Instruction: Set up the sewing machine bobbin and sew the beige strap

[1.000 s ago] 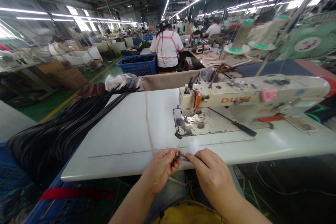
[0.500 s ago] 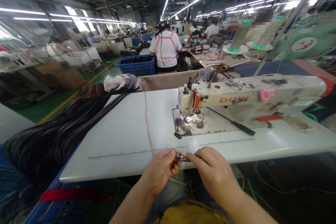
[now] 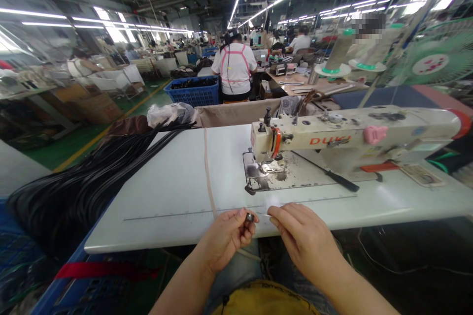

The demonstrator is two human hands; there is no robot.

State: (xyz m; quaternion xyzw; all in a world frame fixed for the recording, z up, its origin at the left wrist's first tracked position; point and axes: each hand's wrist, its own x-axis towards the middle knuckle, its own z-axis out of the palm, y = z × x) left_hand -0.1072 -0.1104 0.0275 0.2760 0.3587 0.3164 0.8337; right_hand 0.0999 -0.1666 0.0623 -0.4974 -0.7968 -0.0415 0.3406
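Just over the front edge of the sewing table, my left hand (image 3: 231,229) pinches a small round metal bobbin case (image 3: 250,217) between thumb and fingers. To its right, my right hand (image 3: 301,229) has thumb and forefinger pressed together on a thin, pale, shiny piece (image 3: 264,215) that points at the bobbin case. Whether that piece is a slim tool or something else I cannot tell. Behind the hands stands the sewing machine (image 3: 347,133), its needle plate (image 3: 258,177) bare. A narrow beige strip (image 3: 208,172) runs down the white table (image 3: 166,182) and passes behind my left hand.
A black-handled tool (image 3: 342,180) lies by the machine's base. Long black strips (image 3: 74,192) hang off the table's left side. Thread cones (image 3: 338,54) and a green fan (image 3: 432,59) stand at right. A co-worker (image 3: 234,66) sits ahead beside a blue crate (image 3: 194,91).
My right hand has drawn slightly away to the right, widening the gap to the bobbin case. The bobbin case has turned in my left fingers and shows more of its round side.
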